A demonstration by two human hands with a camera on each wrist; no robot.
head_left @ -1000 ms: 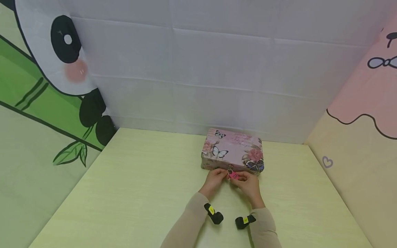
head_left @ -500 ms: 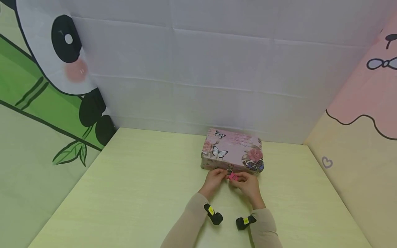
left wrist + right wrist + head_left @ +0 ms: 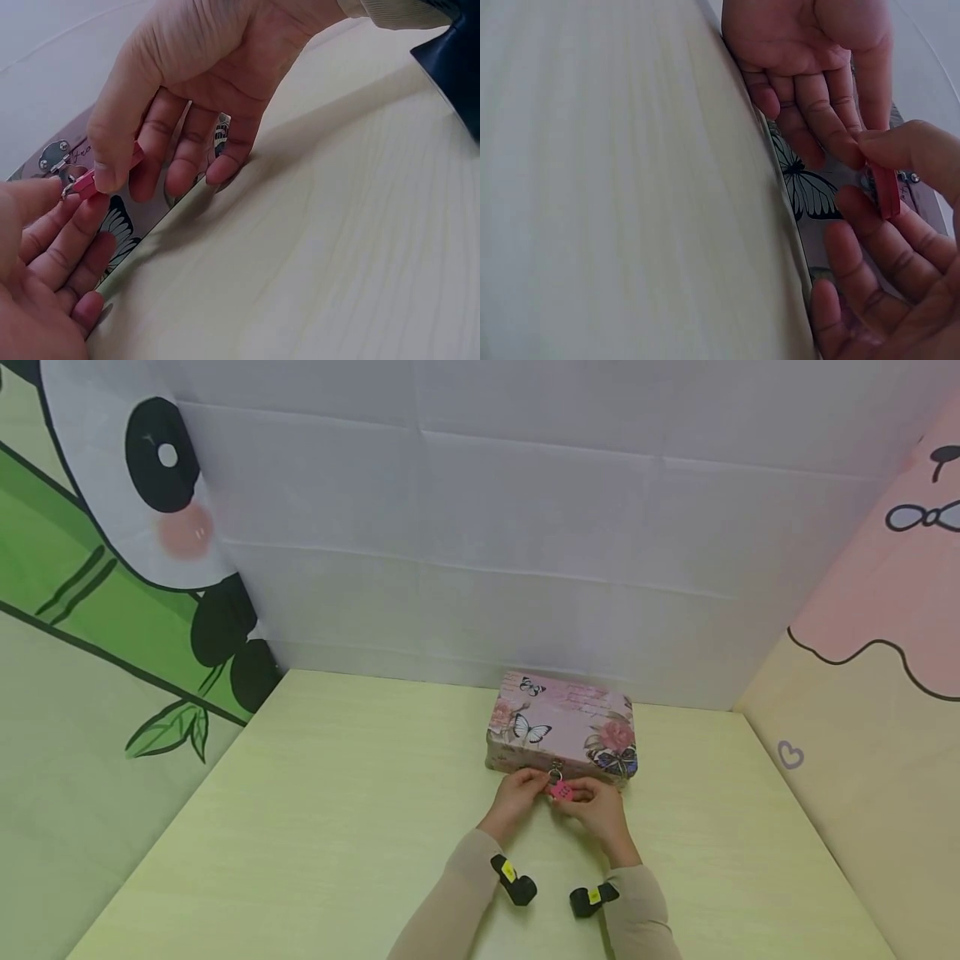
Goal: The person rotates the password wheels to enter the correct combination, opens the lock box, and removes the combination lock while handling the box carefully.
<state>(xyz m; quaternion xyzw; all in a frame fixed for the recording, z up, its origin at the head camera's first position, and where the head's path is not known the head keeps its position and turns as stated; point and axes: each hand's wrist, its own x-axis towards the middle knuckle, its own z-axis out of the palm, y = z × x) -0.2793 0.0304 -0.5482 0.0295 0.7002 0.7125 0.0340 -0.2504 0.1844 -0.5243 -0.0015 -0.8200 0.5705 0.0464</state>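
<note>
A small pink combination padlock hangs by its metal shackle at the clasp of a pink box with butterflies and roses. My right hand pinches the padlock's body between thumb and index finger; the other fingers curve loosely below the box's front. My left hand holds the padlock at its shackle end, thumb and fingertips close to the metal. In the left wrist view, the padlock sits between both hands, near the metal clasp. Fingers partly hide the shackle, so whether it is latched cannot be told.
The box stands on a pale wooden table, close to the white back wall. Printed side panels with cartoon figures flank the table. Black wrist devices are strapped over both beige sleeves.
The padlock has turned slightly, its dial face now more toward the head camera, and shifted a little to the left and down. Both hands and the box stay almost in place.
</note>
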